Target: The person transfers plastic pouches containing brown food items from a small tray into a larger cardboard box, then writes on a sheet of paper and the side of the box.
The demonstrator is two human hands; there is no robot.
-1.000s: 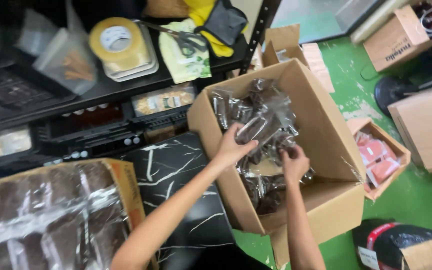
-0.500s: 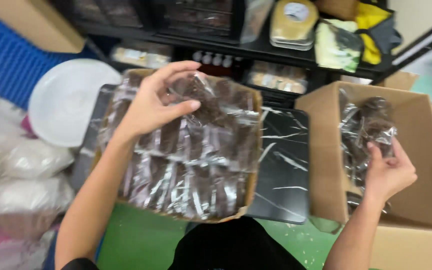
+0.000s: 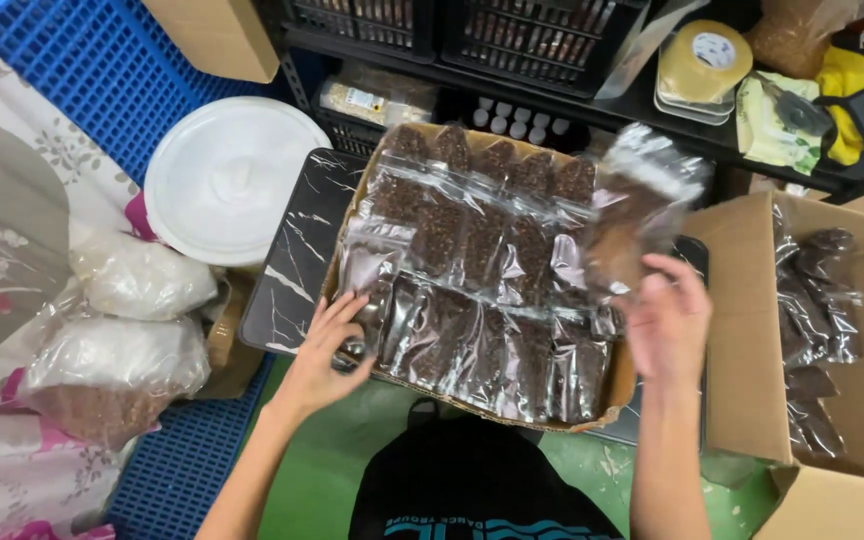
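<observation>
Clear pouch (image 3: 632,215) raised in right hand (image 3: 667,320); left hand (image 3: 327,350) touches tray (image 3: 352,200).

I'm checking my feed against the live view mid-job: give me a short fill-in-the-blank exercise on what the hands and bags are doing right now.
1. The right hand lifts one clear zip bag filled with dark ____ contents.
2. The left hand rests on the near-left corner of the shallow ____ tray of packed bags.
3. The tray sits on a black ____-patterned board.
4. The round white lid lies to the ____ of the tray.

Missing words: brown; cardboard; marble; left
</observation>
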